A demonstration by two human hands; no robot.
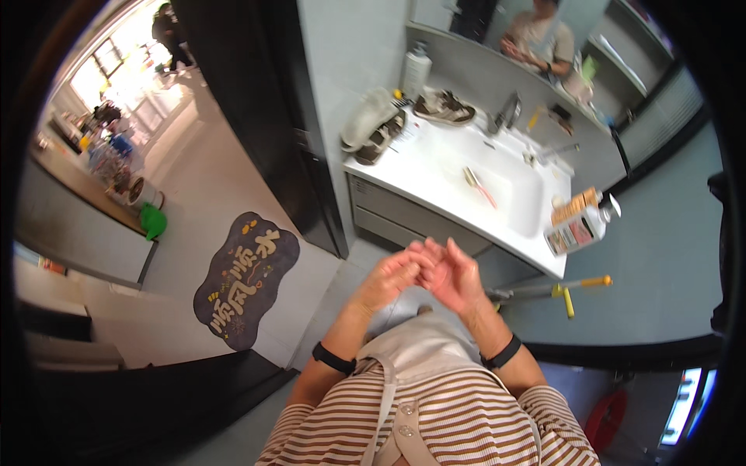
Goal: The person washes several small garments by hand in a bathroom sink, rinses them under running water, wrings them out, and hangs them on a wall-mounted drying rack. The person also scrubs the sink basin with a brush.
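My left hand (387, 279) and my right hand (454, 279) are raised before my apron, palms up, with their fingers meeting and partly overlapping. Neither holds an object. Beyond them is a white washbasin (518, 204) with a brush (481, 187) lying in it. A brown and white sneaker (444, 108) rests on the back of the counter. At the counter's left end, another sneaker (379, 140) lies beside a pale, cloth-like item (368, 116) that I cannot identify for sure.
Pump bottles stand at the counter's back (416, 70) and right corner (577, 232). The faucet (506, 113) rises behind the basin. A yellow-handled pole (583, 283) is at the right. Left, a dark patterned mat (247, 279) lies by the doorway; a person (169, 38) is far off.
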